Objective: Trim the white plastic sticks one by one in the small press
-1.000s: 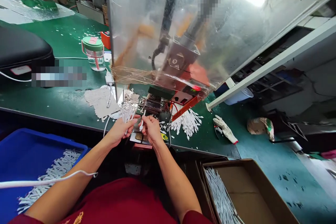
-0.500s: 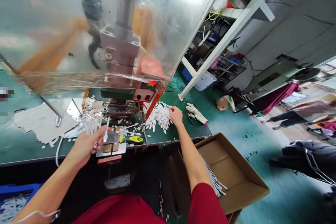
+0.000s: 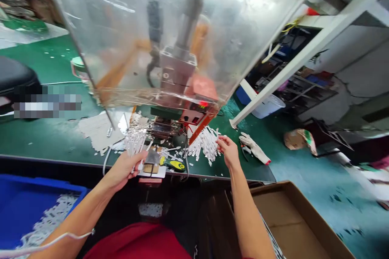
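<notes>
My left hand (image 3: 127, 165) is closed round a fanned bundle of thin white sticks (image 3: 133, 141), held just in front of the press machine (image 3: 176, 89). My right hand (image 3: 227, 150) reaches to the right edge of a loose pile of white sticks (image 3: 205, 145) on the green bench; its fingers are curled, pinching at a stick there. A small plate with brown blocks (image 3: 151, 168) lies at the bench edge between my hands, and a yellow-handled tool (image 3: 172, 164) rests beside it.
A clear plastic guard (image 3: 170, 28) hangs over the press. A white work glove (image 3: 253, 148) lies right of the pile. A blue bin (image 3: 33, 198) with white sticks stands lower left, a cardboard box (image 3: 300, 218) lower right. Paper scraps (image 3: 97, 129) litter the bench.
My right hand left the jig in front of the press and moved right to the stick pile. The view swung right, then partly back. My left hand kept its bundle.
</notes>
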Available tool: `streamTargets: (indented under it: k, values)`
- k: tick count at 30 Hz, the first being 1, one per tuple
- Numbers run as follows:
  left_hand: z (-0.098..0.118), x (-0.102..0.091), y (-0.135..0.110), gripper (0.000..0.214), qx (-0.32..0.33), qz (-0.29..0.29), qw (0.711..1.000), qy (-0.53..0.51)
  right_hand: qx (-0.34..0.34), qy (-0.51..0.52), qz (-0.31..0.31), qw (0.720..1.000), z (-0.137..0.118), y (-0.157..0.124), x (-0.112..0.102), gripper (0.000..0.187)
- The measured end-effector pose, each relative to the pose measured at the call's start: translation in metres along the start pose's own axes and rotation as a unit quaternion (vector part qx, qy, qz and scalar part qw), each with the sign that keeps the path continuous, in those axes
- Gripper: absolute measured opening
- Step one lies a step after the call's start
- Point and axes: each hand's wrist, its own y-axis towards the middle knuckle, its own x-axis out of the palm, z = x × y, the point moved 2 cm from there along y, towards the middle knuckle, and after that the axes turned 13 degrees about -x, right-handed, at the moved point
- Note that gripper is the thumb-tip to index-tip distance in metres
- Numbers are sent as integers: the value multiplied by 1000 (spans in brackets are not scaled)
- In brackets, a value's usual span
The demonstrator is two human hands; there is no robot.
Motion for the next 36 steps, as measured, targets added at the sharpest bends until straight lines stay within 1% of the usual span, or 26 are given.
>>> streamTargets:
  k: [1, 2, 3, 5, 7, 8, 9, 11, 14, 18, 26, 33, 36]
  values:
    - [0, -4, -4, 38, 1, -26, 999, -34, 29, 94, -13, 995, -8, -16, 8, 29]
    - [1, -8, -7, 37, 1, -53, 996, -73, 57, 163, -38, 984, -17, -33, 20, 30]
    - [1, -12, -10, 35, -1, -78, 991, -110, 85, 207, -76, 972, -27, -50, 34, 31]
    - [3, -19, -13, 28, -10, -103, 981, -162, 131, 265, -151, 943, -46, -82, 69, 31]
    - [4, -23, -13, 19, -19, -98, 979, -179, 154, 308, -210, 915, -63, -105, 108, 31]
    - [3, -24, -13, 18, -20, -94, 979, -180, 160, 322, -226, 905, -69, -112, 127, 30]
    - [3, -25, -13, 20, -20, -94, 979, -180, 163, 332, -234, 899, -74, -116, 145, 29]
    - [1, -27, -13, 26, -16, -102, 978, -181, 162, 339, -226, 899, -80, -117, 174, 27]
    - [-2, -29, -12, 24, -9, -121, 975, -187, 155, 328, -191, 912, -82, -113, 200, 29]
    - [-5, -33, -10, 21, -12, -131, 972, -196, 161, 315, -162, 921, -83, -110, 214, 31]
    - [-11, -34, -5, 23, -14, -130, 970, -206, 164, 303, -152, 926, -86, -108, 218, 31]
    - [-17, -32, 2, 29, -10, -104, 984, -147, 155, 308, -143, 928, -87, -110, 217, 33]
    - [-16, -28, 3, 32, -4, -82, 991, -109, 151, 314, -139, 927, -87, -110, 217, 34]
